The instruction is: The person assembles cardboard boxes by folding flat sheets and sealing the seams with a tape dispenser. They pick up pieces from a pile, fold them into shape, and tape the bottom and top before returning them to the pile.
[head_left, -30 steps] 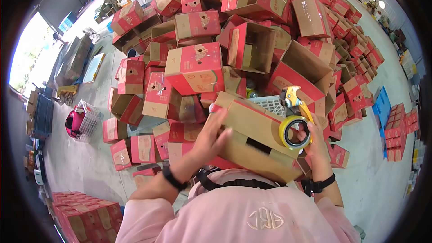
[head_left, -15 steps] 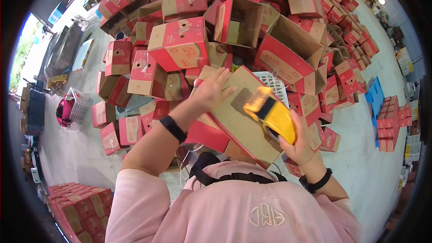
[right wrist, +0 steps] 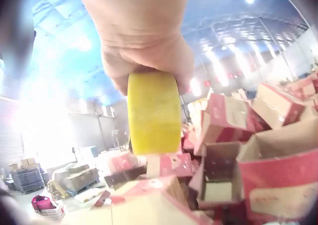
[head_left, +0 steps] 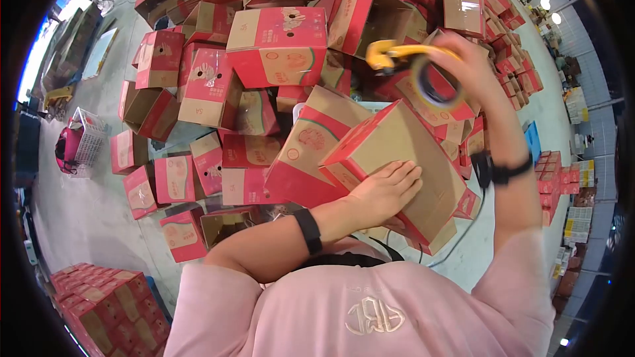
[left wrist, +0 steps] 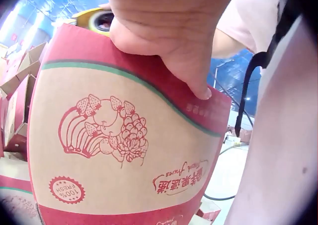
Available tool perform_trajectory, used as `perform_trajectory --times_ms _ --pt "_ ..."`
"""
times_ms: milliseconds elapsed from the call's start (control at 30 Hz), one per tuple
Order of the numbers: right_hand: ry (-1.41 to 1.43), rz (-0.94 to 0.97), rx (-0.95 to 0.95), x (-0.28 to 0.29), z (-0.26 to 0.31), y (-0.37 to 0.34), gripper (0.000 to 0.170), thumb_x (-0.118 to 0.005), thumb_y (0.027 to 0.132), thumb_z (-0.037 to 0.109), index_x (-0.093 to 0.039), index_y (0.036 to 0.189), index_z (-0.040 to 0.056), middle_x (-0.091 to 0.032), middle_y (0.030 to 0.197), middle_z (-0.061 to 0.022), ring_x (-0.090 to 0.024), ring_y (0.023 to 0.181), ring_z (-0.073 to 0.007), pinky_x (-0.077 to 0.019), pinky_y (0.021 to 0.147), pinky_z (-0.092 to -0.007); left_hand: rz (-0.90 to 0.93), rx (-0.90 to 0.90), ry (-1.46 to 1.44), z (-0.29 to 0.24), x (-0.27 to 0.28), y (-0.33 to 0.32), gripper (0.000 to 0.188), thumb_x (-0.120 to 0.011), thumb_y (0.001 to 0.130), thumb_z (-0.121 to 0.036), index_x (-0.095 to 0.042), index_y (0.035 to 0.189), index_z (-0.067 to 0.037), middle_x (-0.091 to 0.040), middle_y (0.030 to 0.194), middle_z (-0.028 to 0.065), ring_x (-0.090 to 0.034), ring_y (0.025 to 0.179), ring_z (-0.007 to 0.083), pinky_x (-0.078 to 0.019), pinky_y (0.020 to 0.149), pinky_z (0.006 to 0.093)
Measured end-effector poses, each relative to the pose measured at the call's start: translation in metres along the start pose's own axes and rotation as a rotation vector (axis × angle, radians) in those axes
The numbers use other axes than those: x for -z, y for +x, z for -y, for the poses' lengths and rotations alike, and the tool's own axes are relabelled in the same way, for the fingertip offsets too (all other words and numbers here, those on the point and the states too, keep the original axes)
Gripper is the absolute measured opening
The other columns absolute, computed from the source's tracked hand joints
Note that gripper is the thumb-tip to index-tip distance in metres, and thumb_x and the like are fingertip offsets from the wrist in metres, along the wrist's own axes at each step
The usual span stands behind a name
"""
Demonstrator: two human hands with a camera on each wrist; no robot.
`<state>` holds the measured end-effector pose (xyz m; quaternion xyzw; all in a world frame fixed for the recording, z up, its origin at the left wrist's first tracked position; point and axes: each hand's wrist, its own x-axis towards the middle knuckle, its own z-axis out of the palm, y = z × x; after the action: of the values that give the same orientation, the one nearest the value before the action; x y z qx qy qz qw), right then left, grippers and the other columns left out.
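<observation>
In the head view my left hand lies flat, fingers straight, on the plain brown face of a red and brown carton. The left wrist view shows that carton's printed side, with fruit drawings, below the hand. Up and to the right, apart from the carton, my right hand grips a yellow tape dispenser, slightly blurred. Its wide yellow tape roll fills the middle of the right wrist view. Another printed carton stands against the left side of the first one.
A large heap of red cartons, several with open flaps, rises ahead. On the floor at left is a white basket with a pink item. Stacked cartons stand at lower left and at right. A dark cable hangs near my right arm.
The carton has turned, a different side now facing up. My left hand has shifted from its far left edge onto this face. My right hand has lifted the dispenser forward, away from the carton.
</observation>
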<state>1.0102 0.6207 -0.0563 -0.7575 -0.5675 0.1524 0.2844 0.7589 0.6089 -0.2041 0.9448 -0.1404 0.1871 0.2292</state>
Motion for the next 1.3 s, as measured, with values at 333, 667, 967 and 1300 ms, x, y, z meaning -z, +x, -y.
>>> perform_trajectory --times_ms 333,667,967,1300 --pt "-0.790 1.043 -0.151 -0.169 0.094 0.103 0.046 -0.069 0.071 0.039 -0.069 0.095 0.0002 -0.068 0.093 -0.0180 -0.065 0.085 -0.0301 -0.0510 0.073 -0.0398 0.040 0.047 -0.086 -0.001 0.002 -0.006 0.090 -0.069 0.062 -0.053 -0.046 0.130 0.003 -0.039 0.141 0.0172 -0.032 0.135 0.0307 -0.0218 0.113 0.0412" --pt "-0.476 0.163 0.214 -0.014 0.072 -0.092 0.040 -0.063 0.081 0.037 -0.061 0.103 0.0034 -0.057 0.079 -0.0188 -0.059 0.075 -0.0371 -0.0468 0.064 -0.0431 -0.272 -0.066 -0.064 0.006 -0.004 -0.020 0.065 -0.071 0.064 -0.043 -0.057 0.115 -0.005 -0.054 0.121 0.0102 -0.051 0.114 0.0268 -0.0415 0.094 0.0395" --pt "-0.419 0.228 -0.249 0.045 0.035 -0.348 0.051 -0.070 0.073 0.028 -0.056 0.117 0.0056 -0.054 0.086 -0.0173 -0.058 0.067 -0.0370 -0.0479 0.058 -0.0424 -0.187 0.053 0.024 -0.009 0.003 -0.013 0.056 -0.075 0.061 -0.037 -0.061 0.109 -0.011 -0.057 0.114 0.0039 -0.053 0.108 0.0248 -0.0428 0.088 0.0386" --pt "-0.413 0.076 -0.360 -0.091 -0.072 -0.295 0.047 -0.070 0.070 0.032 -0.060 0.107 0.0049 -0.057 0.100 -0.0203 -0.062 0.083 -0.0381 -0.0518 0.072 -0.0445 -0.453 0.463 0.197 0.016 0.042 -0.018 0.052 -0.071 0.079 -0.029 -0.054 0.125 -0.011 -0.049 0.129 0.0151 -0.053 0.111 0.0326 -0.0449 0.091 0.0416"
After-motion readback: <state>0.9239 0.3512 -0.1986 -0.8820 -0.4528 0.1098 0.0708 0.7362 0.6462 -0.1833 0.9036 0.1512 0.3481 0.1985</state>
